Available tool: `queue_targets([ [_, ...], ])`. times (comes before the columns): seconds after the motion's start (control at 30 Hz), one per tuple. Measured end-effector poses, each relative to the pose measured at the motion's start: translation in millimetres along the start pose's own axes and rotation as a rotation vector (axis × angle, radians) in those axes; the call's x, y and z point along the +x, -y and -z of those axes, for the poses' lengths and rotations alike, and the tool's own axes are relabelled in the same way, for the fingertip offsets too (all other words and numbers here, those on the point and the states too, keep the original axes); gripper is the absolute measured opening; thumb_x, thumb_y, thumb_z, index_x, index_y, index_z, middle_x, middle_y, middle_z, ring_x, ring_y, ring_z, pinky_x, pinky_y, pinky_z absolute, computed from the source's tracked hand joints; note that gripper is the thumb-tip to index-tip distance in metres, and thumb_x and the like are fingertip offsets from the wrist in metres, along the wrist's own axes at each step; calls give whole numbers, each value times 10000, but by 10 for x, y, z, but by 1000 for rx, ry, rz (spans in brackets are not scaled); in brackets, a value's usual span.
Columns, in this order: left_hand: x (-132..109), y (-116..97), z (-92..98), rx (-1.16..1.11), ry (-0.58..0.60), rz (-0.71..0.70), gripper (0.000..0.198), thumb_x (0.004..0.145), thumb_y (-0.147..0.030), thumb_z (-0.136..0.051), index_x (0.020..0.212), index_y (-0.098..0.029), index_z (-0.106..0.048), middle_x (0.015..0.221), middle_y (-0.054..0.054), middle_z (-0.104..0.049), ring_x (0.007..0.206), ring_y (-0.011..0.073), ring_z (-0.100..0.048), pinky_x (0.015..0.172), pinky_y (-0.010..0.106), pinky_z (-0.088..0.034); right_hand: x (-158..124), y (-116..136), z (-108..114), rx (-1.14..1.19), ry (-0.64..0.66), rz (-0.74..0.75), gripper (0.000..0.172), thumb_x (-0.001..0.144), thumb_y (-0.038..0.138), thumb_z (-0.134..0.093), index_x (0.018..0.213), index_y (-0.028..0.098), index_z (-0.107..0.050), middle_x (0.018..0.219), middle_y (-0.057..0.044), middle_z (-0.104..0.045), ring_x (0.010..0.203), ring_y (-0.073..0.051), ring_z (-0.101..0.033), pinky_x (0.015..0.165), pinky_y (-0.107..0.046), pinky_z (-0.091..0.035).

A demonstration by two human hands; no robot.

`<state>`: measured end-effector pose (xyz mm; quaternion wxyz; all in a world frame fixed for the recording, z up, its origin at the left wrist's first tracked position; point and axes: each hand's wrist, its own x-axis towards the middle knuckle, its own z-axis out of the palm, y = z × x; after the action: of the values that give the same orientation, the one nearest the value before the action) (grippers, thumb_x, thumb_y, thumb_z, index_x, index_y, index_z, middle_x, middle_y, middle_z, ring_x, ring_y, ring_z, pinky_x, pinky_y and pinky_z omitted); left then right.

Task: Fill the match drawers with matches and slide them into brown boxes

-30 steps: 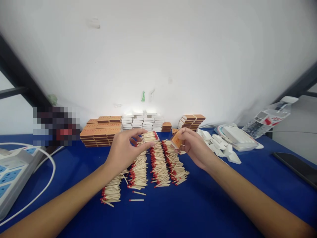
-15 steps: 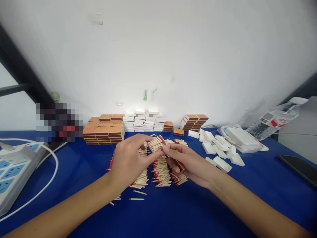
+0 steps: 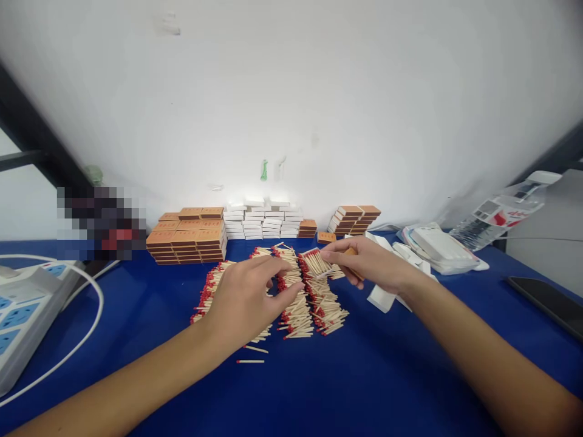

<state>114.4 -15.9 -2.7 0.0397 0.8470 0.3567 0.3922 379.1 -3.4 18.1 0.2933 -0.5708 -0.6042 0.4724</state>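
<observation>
Rows of red-tipped matches (image 3: 291, 297) lie spread on the blue table (image 3: 346, 376) in front of me. My right hand (image 3: 368, 264) holds a matchbox with its tray of matches (image 3: 316, 262) half out of the orange sleeve, above the right row. My left hand (image 3: 248, 297) hovers over the left rows, fingers loosely curled and apart, with nothing in them.
Stacks of orange matchboxes (image 3: 186, 240) and white trays (image 3: 262, 223) line the wall, with more orange boxes (image 3: 355, 218) to the right. Loose white trays (image 3: 380, 297), a plastic bag (image 3: 501, 212), a dark phone (image 3: 549, 303) and a power strip (image 3: 22, 315) with cable lie about.
The filled tray has passed from my left hand to my right, which moved right and away with it partly in the sleeve. My left hand has let go and dropped toward the matches.
</observation>
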Motion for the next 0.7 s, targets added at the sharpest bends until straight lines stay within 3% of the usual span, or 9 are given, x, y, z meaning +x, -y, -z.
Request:
queue_targets([
  [0.13, -13, -20, -8, -10, 62, -9, 103, 917, -326, -761, 947, -229, -745, 862, -20, -783, 685, 164, -701, 661, 310, -513, 26, -83, 421, -228, 94, -46, 459, 844, 619, -724, 977, 188, -812, 460, 39, -516, 425, -119, -446, 432, -255, -347],
  [0.3, -31, -83, -21, -55, 130, -66, 69, 952, -277, -709, 917, -221, -731, 838, -23, -774, 750, 172, -720, 694, 317, -517, -10, -128, 660, -365, 153, -86, 492, 809, 647, -739, 998, 206, -847, 493, 31, -502, 448, -123, -451, 449, -276, -356],
  [0.47, -85, -228, -43, -117, 198, -77, 87, 970, -257, -683, 925, -211, -743, 863, -10, -776, 798, 183, -727, 733, 333, -544, -52, -102, 681, -430, 269, -47, 476, 855, 642, -700, 1009, 219, -854, 520, 34, -504, 456, -118, -446, 462, -276, -365],
  [0.57, -123, -329, -59, -127, 235, -105, 99, 977, -239, -667, 922, -207, -743, 857, -7, -770, 795, 187, -722, 743, 345, -548, -46, -96, 628, -463, 368, -44, 458, 841, 617, -718, 1021, 218, -854, 612, 13, -601, 469, -107, -448, 453, -265, -366],
  [0.7, -143, -419, -56, -126, 260, -140, 116, 982, -245, -654, 916, -214, -744, 816, -9, -758, 743, 186, -707, 678, 342, -528, -21, -93, 546, -500, 358, -56, 447, 763, 609, -777, 956, 210, -834, 657, -1, -661, 485, -113, -467, 447, -260, -387],
])
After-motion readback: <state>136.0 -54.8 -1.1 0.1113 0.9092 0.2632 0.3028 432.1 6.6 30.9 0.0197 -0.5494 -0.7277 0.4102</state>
